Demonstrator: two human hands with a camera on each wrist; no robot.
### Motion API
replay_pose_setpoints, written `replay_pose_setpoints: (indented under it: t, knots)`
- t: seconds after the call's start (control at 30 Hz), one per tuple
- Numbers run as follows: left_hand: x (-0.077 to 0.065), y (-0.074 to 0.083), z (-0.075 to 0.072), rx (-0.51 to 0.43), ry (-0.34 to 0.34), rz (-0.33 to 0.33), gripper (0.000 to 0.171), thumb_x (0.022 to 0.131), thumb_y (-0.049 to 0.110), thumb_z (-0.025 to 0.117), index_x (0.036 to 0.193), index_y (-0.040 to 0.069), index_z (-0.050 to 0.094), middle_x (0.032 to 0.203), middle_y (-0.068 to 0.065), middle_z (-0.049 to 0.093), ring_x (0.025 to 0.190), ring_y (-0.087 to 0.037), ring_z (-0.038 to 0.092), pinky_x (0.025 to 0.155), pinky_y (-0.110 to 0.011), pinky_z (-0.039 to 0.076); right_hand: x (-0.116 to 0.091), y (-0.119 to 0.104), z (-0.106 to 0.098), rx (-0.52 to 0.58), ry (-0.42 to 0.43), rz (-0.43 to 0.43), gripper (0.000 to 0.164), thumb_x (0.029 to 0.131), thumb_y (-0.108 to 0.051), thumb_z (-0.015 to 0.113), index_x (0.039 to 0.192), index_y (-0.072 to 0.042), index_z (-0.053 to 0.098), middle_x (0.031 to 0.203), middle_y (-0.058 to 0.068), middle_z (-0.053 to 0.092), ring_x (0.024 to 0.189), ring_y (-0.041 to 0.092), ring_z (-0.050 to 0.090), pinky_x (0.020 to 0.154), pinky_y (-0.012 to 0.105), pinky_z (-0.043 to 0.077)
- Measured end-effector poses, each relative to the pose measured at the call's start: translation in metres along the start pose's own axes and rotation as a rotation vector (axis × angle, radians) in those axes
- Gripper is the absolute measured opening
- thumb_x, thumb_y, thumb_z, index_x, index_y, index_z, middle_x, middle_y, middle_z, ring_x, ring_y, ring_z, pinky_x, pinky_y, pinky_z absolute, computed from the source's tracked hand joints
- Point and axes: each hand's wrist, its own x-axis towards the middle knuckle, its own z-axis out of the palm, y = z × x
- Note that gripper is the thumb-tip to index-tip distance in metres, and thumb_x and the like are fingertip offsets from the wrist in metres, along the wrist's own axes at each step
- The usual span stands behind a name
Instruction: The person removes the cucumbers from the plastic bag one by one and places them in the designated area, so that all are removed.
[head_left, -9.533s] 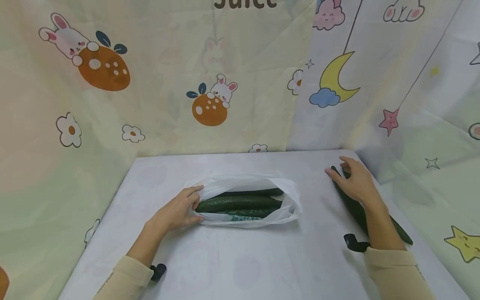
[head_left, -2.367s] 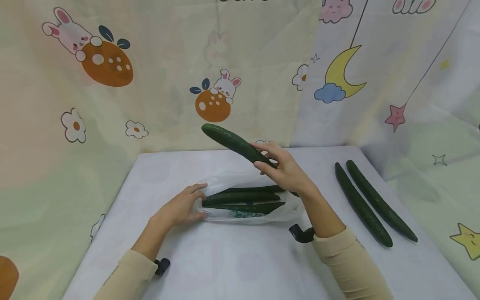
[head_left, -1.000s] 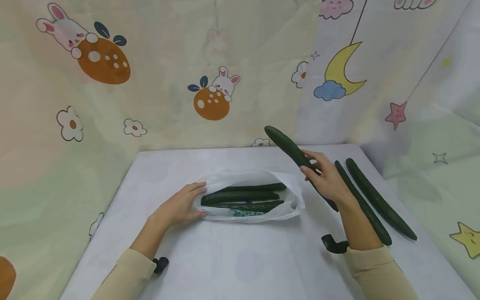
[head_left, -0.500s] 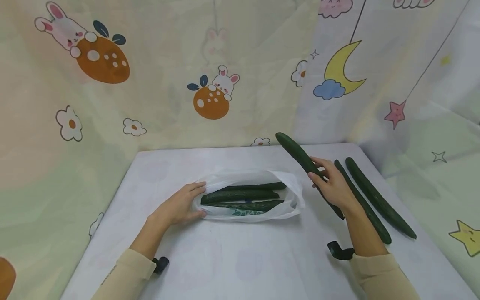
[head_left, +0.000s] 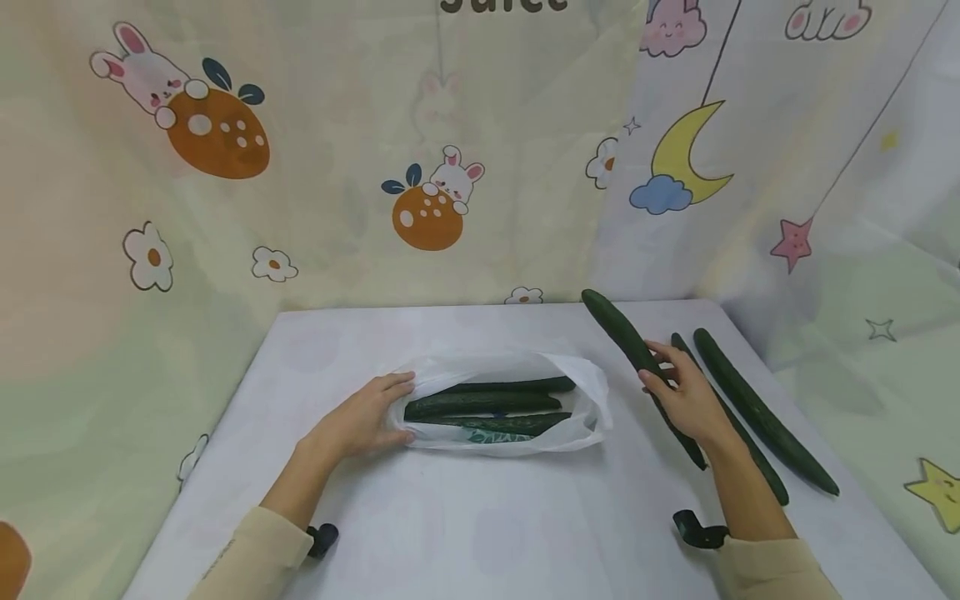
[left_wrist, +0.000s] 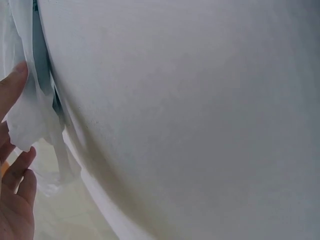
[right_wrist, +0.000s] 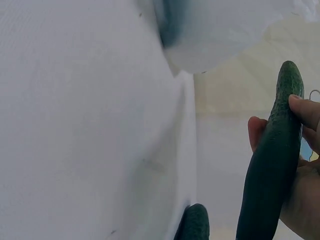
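Nearest, two beige, turned-back fabric sleeves (head_left: 255, 552) cover a person's forearms, with a small black curved device (head_left: 701, 531) at each wrist. Under them spreads a white, rectangular tabletop (head_left: 480, 517). The left hand (head_left: 363, 417) grips the left end of a thin, translucent white plastic bag (head_left: 502, 363), its thumb at the nearer rim and its fingers at the farther one; the left wrist view shows the film between them. The bag lies on its side with its mouth gaping, some green print along the near rim, and three long, dark green cucumbers lie inside it side by side: a front one (head_left: 517, 425), a middle one (head_left: 483, 405) and a back one (head_left: 517, 386). To the right, the right hand (head_left: 686, 400) grasps another long, dark green, slightly curved cucumber (head_left: 628, 340) between thumb and fingers, tilted with its far tip raised; whether its lower end touches the tabletop cannot be told. Just beyond that hand, two more cucumbers (head_left: 756, 410) lie near the tabletop's right edge, roughly parallel, the left of them partly hidden by the hand. Farthest back hangs a pale fabric backdrop (head_left: 330, 167) printed with rabbits, orange fruit, flowers and a yellow moon.
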Motion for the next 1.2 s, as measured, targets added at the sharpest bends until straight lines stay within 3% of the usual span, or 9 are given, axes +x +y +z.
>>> replay_pose_setpoints:
  t: [0.13,0.4,0.83,1.07,1.2]
  knots:
    - [-0.001,0.001,0.000,-0.006,-0.003,0.001,0.081,0.082,0.040,0.087,0.146,0.003,0.054,0.159,-0.009,0.045,0.146,-0.035,0.042,0.117,-0.052,0.038,-0.002,0.007,-0.004,-0.010,-0.003,0.015,0.057,0.106,-0.025,0.058,0.156,-0.006,0.037,0.132,0.022,0.050,0.107,0.035,0.063,0.076,0.026,0.051]
    - [-0.006,0.001,0.003,0.000,0.004,0.013,0.077,0.081,0.039,0.087,0.143,0.004,0.058,0.158,-0.009,0.046,0.145,-0.034,0.044,0.117,-0.050,0.039,-0.009,0.018,-0.016,-0.050,-0.003,0.049,0.058,0.107,-0.026,0.058,0.155,-0.001,0.036,0.135,0.030,0.047,0.114,0.049,0.057,0.082,0.055,0.053]
    - [0.003,0.004,-0.007,0.006,-0.005,0.013,0.068,0.081,0.038,0.088,0.136,0.005,0.064,0.158,-0.009,0.047,0.145,-0.034,0.043,0.118,-0.050,0.038,-0.007,0.030,-0.021,-0.153,0.006,0.144,0.058,0.107,-0.027,0.056,0.153,0.003,0.037,0.134,0.034,0.046,0.111,0.048,0.052,0.081,0.059,0.049]
    - [0.003,0.001,-0.002,-0.010,-0.023,0.011,0.067,0.082,0.039,0.087,0.136,0.007,0.064,0.158,-0.010,0.046,0.146,-0.034,0.043,0.118,-0.051,0.037,-0.010,0.038,-0.019,-0.184,-0.002,0.186,0.057,0.107,-0.025,0.055,0.152,0.005,0.037,0.132,0.034,0.047,0.107,0.046,0.051,0.078,0.057,0.047]
    - [0.003,0.001,0.000,-0.016,-0.032,-0.002,0.067,0.082,0.040,0.086,0.137,0.008,0.063,0.159,-0.009,0.045,0.146,-0.034,0.042,0.119,-0.051,0.036,-0.010,0.043,-0.017,-0.195,-0.011,0.211,0.057,0.108,-0.026,0.054,0.152,0.005,0.036,0.133,0.035,0.047,0.110,0.048,0.051,0.082,0.062,0.047]
